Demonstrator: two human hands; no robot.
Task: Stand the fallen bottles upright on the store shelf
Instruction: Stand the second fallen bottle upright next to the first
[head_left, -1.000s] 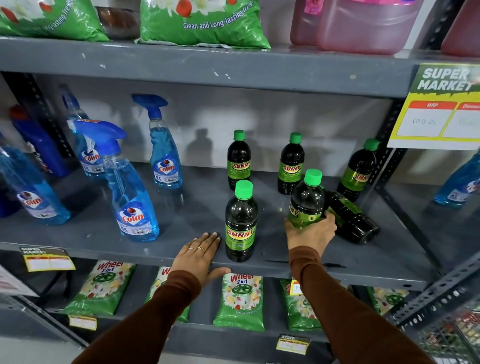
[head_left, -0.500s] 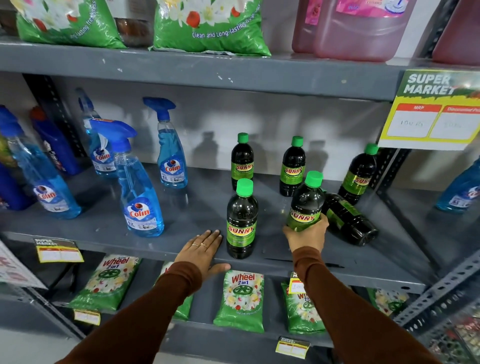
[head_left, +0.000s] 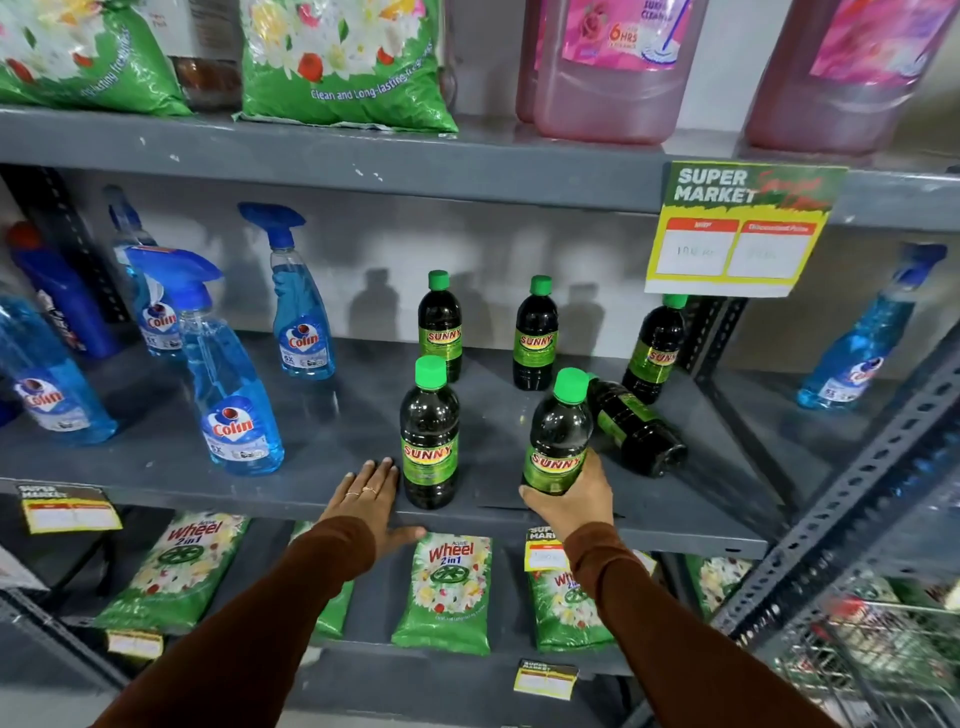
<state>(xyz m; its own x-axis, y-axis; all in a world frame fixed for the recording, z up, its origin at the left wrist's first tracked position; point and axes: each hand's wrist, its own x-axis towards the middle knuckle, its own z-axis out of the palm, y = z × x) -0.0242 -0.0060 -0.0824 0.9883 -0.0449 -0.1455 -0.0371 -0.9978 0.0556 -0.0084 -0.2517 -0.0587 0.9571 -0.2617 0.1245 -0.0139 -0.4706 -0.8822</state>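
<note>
The held bottle (head_left: 558, 434) is coming nearly upright at the shelf (head_left: 322, 431) front, slightly tilted, clasped low in the right hand (head_left: 569, 499) — one fallen bottle (head_left: 636, 428) is still lying behind it. The left hand (head_left: 371, 493) is resting flat, empty — grasping nothing.

A shop: stocked metal shelves (head_left: 332, 161) with supermarket price tags (head_left: 737, 231).

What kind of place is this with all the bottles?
Most likely a supermarket's cleaning aisle. A hanging price card reads "SUPER MARKET", the grey metal shelf holds rows of blue spray bottles, and detergent packets lie below.
</note>
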